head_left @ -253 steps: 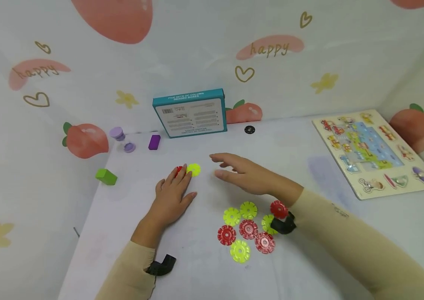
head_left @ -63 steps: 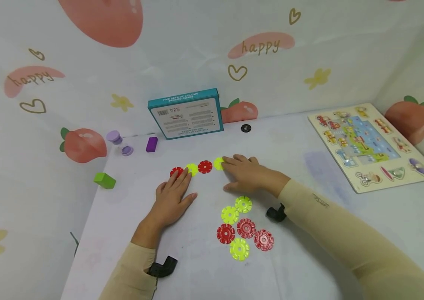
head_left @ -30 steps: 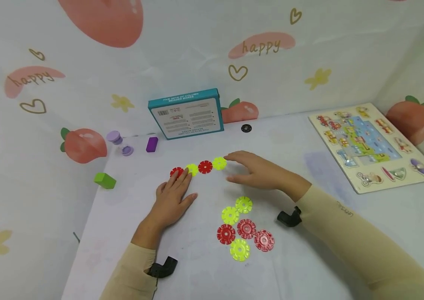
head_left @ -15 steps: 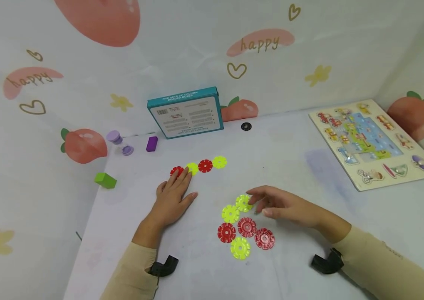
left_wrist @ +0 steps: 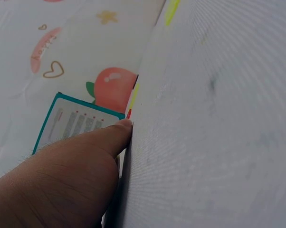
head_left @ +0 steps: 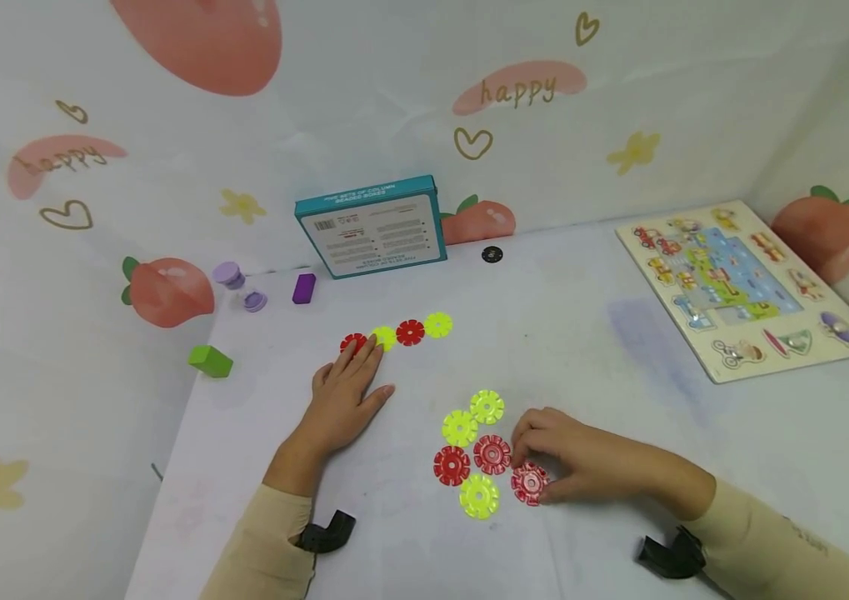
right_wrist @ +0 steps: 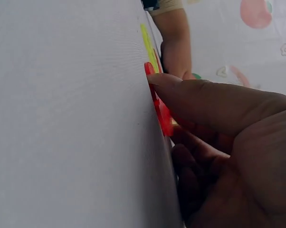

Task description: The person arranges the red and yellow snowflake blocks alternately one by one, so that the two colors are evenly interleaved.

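Note:
My left hand (head_left: 344,404) lies flat on the white cloth, its fingertips resting on the red interlocking disc (head_left: 352,342) and the edge of the yellow one (head_left: 385,337) beside it. A second red disc (head_left: 411,332) and yellow disc (head_left: 438,324) continue that row to the right. Nearer the front, my right hand (head_left: 581,458) pinches the rightmost red disc (head_left: 529,483) of a loose group between thumb and fingers. In the right wrist view the thumb presses on the rim of this red disc (right_wrist: 158,107). Part of it is hidden by the hand.
Beside the right hand lie red discs (head_left: 492,455) and yellow discs (head_left: 479,497). Along the back stand a teal box (head_left: 372,233), a purple block (head_left: 304,288) and an hourglass (head_left: 244,287). A green block (head_left: 210,361) is left, a puzzle board (head_left: 750,292) right.
Over the earlier frames a red and a yellow disc joined the row. My right hand then left the row, came back toward the front and took hold of a red disc. The left hand stayed put.

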{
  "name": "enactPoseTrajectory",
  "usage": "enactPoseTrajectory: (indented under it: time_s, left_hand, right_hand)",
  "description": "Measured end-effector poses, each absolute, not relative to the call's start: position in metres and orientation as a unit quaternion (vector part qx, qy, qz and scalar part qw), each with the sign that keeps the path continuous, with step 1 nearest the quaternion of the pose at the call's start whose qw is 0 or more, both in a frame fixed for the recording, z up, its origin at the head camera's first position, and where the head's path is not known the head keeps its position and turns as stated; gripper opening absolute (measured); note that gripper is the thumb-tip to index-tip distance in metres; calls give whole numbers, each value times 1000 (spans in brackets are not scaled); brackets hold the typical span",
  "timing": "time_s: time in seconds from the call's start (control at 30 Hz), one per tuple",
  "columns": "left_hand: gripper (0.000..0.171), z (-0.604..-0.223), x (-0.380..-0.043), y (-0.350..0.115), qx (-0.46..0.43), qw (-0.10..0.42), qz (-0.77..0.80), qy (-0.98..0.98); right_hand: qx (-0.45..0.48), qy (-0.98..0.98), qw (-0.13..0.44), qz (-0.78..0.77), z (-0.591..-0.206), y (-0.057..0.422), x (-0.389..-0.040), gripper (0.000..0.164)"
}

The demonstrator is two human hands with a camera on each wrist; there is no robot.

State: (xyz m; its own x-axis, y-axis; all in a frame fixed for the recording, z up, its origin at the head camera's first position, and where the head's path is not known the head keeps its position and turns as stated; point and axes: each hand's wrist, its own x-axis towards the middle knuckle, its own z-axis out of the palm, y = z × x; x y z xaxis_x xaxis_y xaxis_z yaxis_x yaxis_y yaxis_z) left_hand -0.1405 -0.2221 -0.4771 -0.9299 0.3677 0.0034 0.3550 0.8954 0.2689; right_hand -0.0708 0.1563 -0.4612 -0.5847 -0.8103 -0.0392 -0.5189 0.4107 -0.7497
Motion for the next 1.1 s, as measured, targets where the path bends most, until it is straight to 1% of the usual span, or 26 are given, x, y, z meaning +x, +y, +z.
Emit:
enactPoseTrajectory:
  time_s: [0.1, 0.2, 0.27, 0.4, 0.5, 0.6, 0.67, 0.8, 0.93, 1.0, 1.1]
  left_hand:
    - [73, -477, -140, -222, 187, 24, 135, 973]
    - [73, -476, -140, -222, 186, 25, 133, 973]
    - [73, -474, -140, -222, 185, 26, 134, 973]
    - [73, -473, -140, -221, 182, 24, 132, 974]
    - [73, -473, -140, -221, 183, 24, 134, 974]
    - [73, -475, -140, -220, 183, 23, 135, 974]
    - [73, -475, -140, -221, 182, 23, 136, 973]
    - [72, -475, -140, -221, 183, 22, 139, 973]
    - [72, -476, -141, -220, 184, 21, 141, 973]
    - [72, -475, -141, -220, 183, 22, 140, 973]
    - [72, -474, -140, -220, 181, 25, 138, 973]
  right_hand:
    - [-379, 810, 242, -377, -456, 154, -70, 36]
    - [-346, 795, 263, -423, -451, 153, -74, 26]
    - [-325, 787, 254, -459, -449, 153, -79, 18]
    - [-292, 789, 191, -506, -447, 154, -99, 8]
    - [-251, 805, 148, -517, -444, 153, -120, 13]
    - [-197, 827, 123, -512, -442, 149, -144, 18]
    - [-164, 838, 123, -506, -442, 144, -159, 24]
    - [-130, 843, 149, -501, -448, 131, -185, 39]
    - [-126, 851, 165, -482, -451, 119, -201, 46]
    - [-137, 863, 154, -461, -450, 113, -206, 47]
    - [-157, 888, 123, -414, -448, 107, -209, 46]
